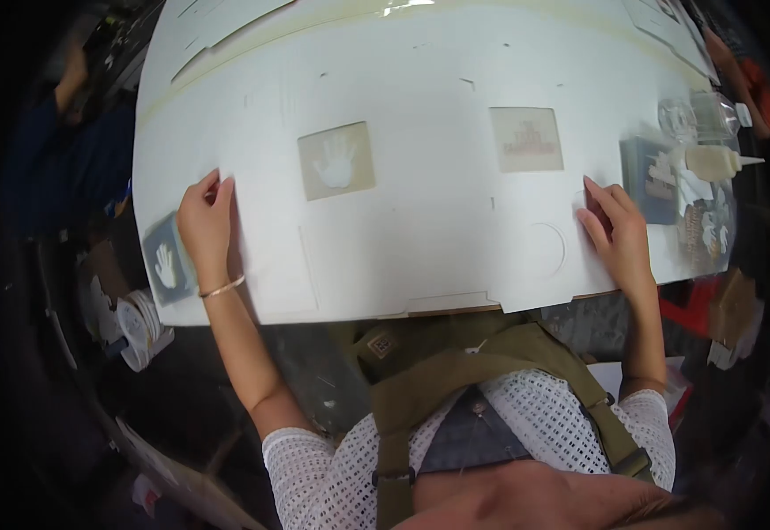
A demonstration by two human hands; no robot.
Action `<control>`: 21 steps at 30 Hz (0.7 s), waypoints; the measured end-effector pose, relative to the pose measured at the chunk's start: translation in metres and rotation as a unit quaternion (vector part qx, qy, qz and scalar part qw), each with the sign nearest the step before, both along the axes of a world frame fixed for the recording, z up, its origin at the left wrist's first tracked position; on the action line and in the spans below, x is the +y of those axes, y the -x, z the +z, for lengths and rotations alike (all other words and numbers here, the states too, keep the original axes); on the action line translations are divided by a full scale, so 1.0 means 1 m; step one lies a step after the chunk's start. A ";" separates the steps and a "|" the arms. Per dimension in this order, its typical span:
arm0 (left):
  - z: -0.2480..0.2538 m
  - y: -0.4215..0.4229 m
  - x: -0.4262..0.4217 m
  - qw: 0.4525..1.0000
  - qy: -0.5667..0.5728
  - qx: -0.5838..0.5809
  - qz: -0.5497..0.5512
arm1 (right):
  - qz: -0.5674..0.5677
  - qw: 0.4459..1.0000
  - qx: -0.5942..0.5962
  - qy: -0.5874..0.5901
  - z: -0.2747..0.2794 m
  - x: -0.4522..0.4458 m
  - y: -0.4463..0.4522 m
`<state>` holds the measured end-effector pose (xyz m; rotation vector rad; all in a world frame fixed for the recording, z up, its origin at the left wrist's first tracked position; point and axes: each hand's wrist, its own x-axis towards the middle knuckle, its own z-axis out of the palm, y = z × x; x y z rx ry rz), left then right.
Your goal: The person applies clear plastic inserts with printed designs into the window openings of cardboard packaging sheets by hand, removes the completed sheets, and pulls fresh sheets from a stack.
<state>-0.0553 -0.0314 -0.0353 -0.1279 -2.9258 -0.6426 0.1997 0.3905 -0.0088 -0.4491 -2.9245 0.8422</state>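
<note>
A flat white cardboard sheet [420, 238] lies in front of me, with slits and two rectangular windows. The left window frames a pale handprint [335, 165] on beige; the right one shows a faint reddish print [531, 141]. My left hand [206, 221] is at the sheet's left side, thumb and fingers bent together at what looks like its edge. Opposite it, my right hand [616, 231] has curled fingers and thumb at the right edge. Beside my left wrist lies a grey card with a white hand shape [166, 265].
To the right are a grey panel with pale cutouts [650, 181], a glue bottle [712, 163], a clear plastic bottle [703, 117] and several small hand shapes [712, 230]. White tubs [140, 329] stand below the table at left. Other people are partly visible at both sides.
</note>
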 end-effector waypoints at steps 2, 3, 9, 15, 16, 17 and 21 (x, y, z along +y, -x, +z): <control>-0.003 0.002 -0.003 0.999 -0.024 -0.006 -0.020 | -0.059 0.998 0.027 0.019 0.007 0.012 -0.001; -0.002 0.002 -0.005 0.999 -0.036 -0.020 -0.017 | -0.071 0.993 0.090 -0.035 0.005 0.029 -0.005; -0.002 0.004 -0.011 0.996 -0.060 -0.066 -0.015 | -0.295 0.943 0.041 -0.150 0.016 0.119 -0.017; -0.002 0.005 -0.013 0.996 -0.054 -0.071 -0.023 | -0.272 0.956 0.070 0.090 -0.028 0.176 -0.040; 0.001 0.005 -0.011 0.995 -0.045 -0.090 -0.010 | -0.278 0.951 0.073 0.112 -0.028 0.179 -0.040; 0.003 0.005 -0.010 0.993 -0.037 -0.109 0.003 | -0.285 0.946 0.076 0.133 -0.028 0.181 -0.040; 0.011 0.001 -0.006 0.991 -0.038 -0.125 0.023 | -0.286 0.943 0.042 0.162 -0.022 0.190 -0.038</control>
